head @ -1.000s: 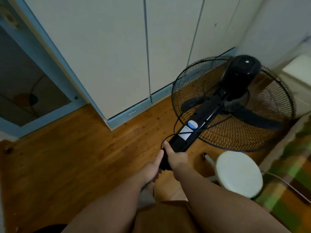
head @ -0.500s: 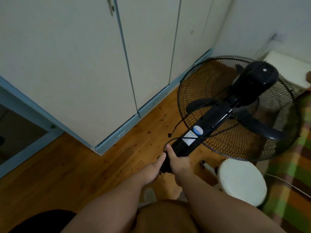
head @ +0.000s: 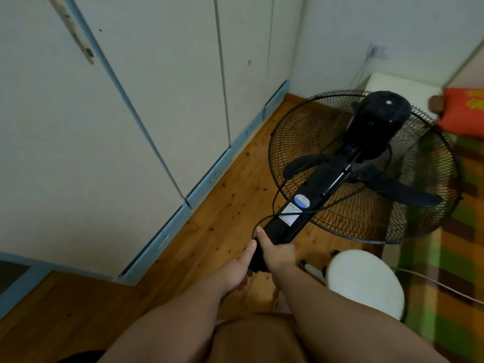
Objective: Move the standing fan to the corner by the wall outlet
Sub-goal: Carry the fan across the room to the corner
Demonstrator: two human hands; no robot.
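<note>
The black standing fan, round wire cage and 3 blades, tilts toward the corner outlet.

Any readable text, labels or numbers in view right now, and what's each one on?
None can be read.
White sticker on the fan column: print too blurred.
Blue-and-white round badge above it: no legible text.
Orange cushion at far right: yellow marks, too blurred to read.

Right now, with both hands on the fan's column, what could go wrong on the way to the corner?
The loose black cord loops beside the left hand and right hand and could snag or catch underfoot. The fan leans head-forward, so its grille may hit the white box below the wall outlet. The white stool stands close by.
</note>
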